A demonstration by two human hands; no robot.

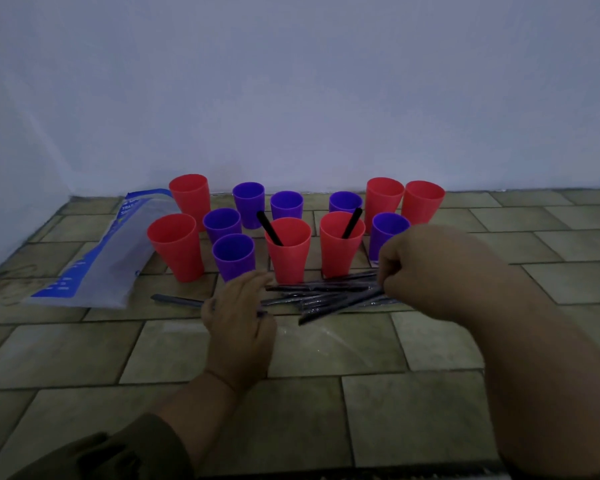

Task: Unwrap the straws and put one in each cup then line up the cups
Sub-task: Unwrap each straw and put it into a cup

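Note:
Several red and purple cups stand in a loose cluster on the tiled floor by the wall. Two red cups (288, 252) (340, 244) near the front each hold a black straw (269, 228). A pile of wrapped black straws (321, 299) lies in front of them. My right hand (426, 261) pinches the right end of one wrapped straw (343, 308) that slants down to the left. My left hand (238, 311) hovers over the pile's left end with fingers spread, above another wrapped straw (174, 299).
An emptied blue and clear plastic bag (101, 254) lies at the left beside the cups. Clear discarded wrapper film (312, 336) rests on the tiles below the pile. The white wall runs right behind the cups, with a corner at the left.

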